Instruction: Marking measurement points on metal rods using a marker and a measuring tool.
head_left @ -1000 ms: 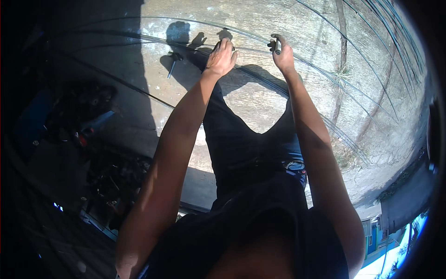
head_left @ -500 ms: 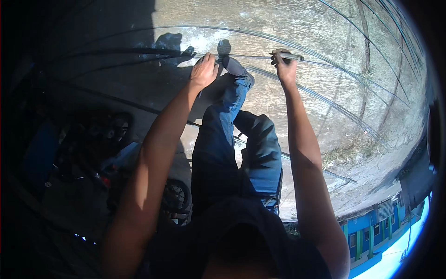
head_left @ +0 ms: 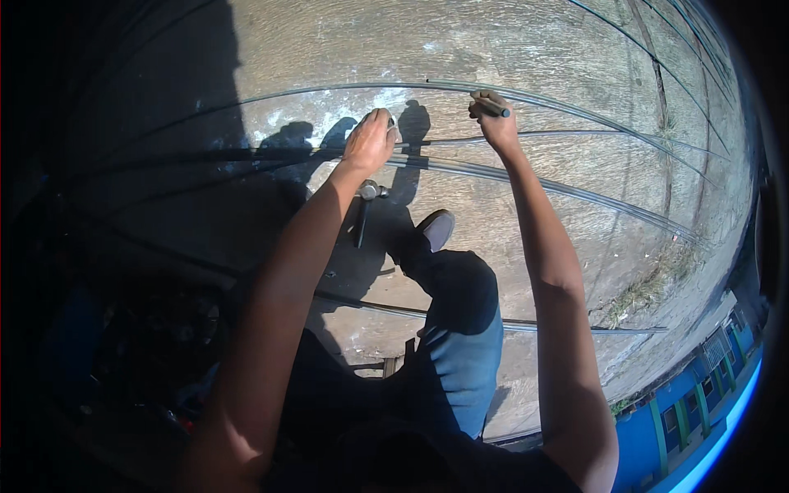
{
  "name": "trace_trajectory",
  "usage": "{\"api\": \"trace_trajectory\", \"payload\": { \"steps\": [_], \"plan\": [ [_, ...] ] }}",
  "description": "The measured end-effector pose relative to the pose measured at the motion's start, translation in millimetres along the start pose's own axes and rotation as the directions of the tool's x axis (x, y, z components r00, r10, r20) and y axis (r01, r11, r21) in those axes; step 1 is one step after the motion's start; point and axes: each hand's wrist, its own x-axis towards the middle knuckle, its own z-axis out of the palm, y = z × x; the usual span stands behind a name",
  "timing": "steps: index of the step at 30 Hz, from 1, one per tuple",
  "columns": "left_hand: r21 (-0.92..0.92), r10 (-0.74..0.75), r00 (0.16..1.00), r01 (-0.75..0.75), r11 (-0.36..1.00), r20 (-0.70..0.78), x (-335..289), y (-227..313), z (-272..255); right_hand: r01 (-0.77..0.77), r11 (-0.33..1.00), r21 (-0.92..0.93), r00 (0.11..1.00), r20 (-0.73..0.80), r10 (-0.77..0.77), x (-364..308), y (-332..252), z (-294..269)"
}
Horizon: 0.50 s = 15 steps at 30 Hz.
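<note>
My left hand (head_left: 371, 145) is closed, knuckles up, at the near end of a thin metal rod (head_left: 526, 134) on the ground. A small pale edge shows beside its fingers; what they hold is hidden. Further right, my right hand (head_left: 497, 125) is wrapped round a short metallic cylinder (head_left: 491, 105) with a dark round end, held above the ground. A hammer (head_left: 369, 192) with a dark handle lies just below my left wrist, in shadow.
Bundles of long metal rods (head_left: 575, 191) cross the rough concrete ground (head_left: 353, 41), with another bundle (head_left: 567, 329) nearer me. My shoe (head_left: 438, 228) stands between my arms. Deep shade covers the left side. A blue building (head_left: 657, 435) shows at lower right.
My view has shifted, and the rods sit lower in it. My leg has drawn back from between my hands, uncovering the hammer. The cylinder in my right hand has turned.
</note>
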Motion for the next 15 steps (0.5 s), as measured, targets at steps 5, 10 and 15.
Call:
{"api": "trace_trajectory", "payload": {
  "steps": [5,10,15],
  "plan": [
    [-0.108,0.094,0.982,-0.112,0.988,-0.166,91,-55,84,0.202,0.929,-0.309,0.979,0.057,-0.194,78,65,42],
    [-0.077,0.244,0.840,-0.318,0.945,-0.485,162,-107,149,0.566,0.704,-0.429,0.821,0.215,-0.529,129,124,73],
    [0.118,0.346,0.761,-0.339,0.933,-0.549,181,-124,184,0.644,0.618,-0.450,0.744,0.181,-0.644,145,164,85]
  ]
}}
